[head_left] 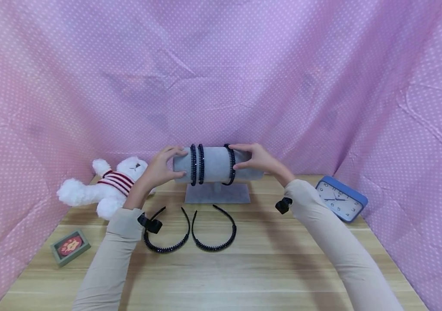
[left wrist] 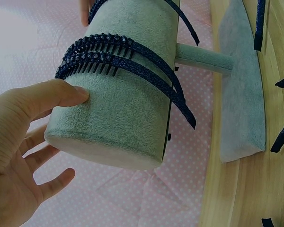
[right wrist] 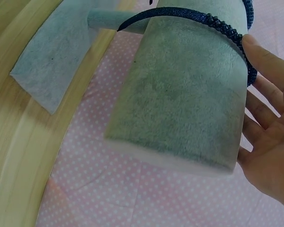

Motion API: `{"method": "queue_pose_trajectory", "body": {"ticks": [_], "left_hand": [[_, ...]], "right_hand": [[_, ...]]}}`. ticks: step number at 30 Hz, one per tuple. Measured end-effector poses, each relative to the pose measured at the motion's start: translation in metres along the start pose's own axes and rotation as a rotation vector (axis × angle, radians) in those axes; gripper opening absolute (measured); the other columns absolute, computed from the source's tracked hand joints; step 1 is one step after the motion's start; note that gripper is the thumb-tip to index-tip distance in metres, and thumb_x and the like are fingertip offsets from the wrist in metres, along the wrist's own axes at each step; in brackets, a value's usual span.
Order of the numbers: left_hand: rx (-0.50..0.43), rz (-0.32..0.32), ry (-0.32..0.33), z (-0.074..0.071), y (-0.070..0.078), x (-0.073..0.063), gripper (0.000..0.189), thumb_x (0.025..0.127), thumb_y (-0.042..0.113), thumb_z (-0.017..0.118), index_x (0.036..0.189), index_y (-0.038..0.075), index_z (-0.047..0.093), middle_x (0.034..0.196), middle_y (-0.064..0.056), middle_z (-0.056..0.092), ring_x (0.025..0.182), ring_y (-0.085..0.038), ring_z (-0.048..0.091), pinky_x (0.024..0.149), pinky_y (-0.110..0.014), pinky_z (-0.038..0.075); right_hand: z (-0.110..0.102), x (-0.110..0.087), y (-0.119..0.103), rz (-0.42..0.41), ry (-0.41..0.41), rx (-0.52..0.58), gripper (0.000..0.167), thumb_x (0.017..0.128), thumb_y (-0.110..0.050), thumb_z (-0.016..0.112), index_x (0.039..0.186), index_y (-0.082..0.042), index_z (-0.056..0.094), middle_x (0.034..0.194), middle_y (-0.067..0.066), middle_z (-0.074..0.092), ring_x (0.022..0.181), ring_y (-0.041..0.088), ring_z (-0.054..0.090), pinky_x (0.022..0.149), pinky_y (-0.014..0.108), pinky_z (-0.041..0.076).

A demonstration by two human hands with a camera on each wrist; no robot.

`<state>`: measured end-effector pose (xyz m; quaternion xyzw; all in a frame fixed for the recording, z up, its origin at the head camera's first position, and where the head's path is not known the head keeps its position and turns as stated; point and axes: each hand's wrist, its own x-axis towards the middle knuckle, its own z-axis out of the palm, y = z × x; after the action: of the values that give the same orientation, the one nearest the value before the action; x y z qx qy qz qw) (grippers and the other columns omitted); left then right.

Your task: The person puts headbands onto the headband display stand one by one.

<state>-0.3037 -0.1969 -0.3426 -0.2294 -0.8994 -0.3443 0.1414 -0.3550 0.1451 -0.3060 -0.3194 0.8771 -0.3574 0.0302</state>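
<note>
A grey plush headband stand (head_left: 216, 166) holds a horizontal roll on a post and flat base. Two dark beaded headbands (left wrist: 118, 56) sit side by side near its left end, teeth against the plush. My left hand (head_left: 160, 167) is spread at that end, thumb resting on the plush just beside the headbands, other fingers reaching behind. Farther right on the roll sits another dark beaded headband (right wrist: 199, 15). My right hand (head_left: 257, 159) touches its beaded part with the thumb tip. The right hand's other fingers extend behind the roll, partly hidden.
Two more dark headbands, a left one (head_left: 166, 250) and a right one (head_left: 214, 248), lie on the wooden table (head_left: 267, 268) before the stand. A white plush toy (head_left: 116, 185) and a small frame (head_left: 71, 247) are at left, a blue clock (head_left: 341, 198) at right. Pink dotted cloth (head_left: 221, 77) surrounds the table.
</note>
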Motion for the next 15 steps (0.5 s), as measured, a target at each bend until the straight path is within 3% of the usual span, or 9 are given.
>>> {"method": "queue_pose_trajectory", "body": {"ticks": [8,15], "left_hand": [[0.007,0.002,0.000,0.001,-0.002,0.000,0.061,0.082,0.012,0.084,0.138,0.006,0.061,0.148,-0.016,0.051,0.139,-0.039,0.046,0.113,-0.058,0.042],[0.003,0.010,0.007,0.001,-0.002,0.000,0.061,0.082,0.012,0.084,0.138,0.006,0.062,0.147,-0.016,0.052,0.138,-0.038,0.047,0.113,-0.058,0.042]], "right_hand": [[0.004,0.005,-0.005,0.012,-0.016,0.005,0.067,0.086,-0.018,0.083,0.148,-0.016,0.056,0.152,0.010,0.054,0.144,0.029,0.047,0.123,0.047,0.034],[0.007,0.011,-0.008,0.043,-0.017,-0.004,0.067,0.086,-0.025,0.083,0.148,-0.022,0.056,0.153,0.005,0.054,0.147,0.026,0.044,0.126,0.046,0.028]]}}
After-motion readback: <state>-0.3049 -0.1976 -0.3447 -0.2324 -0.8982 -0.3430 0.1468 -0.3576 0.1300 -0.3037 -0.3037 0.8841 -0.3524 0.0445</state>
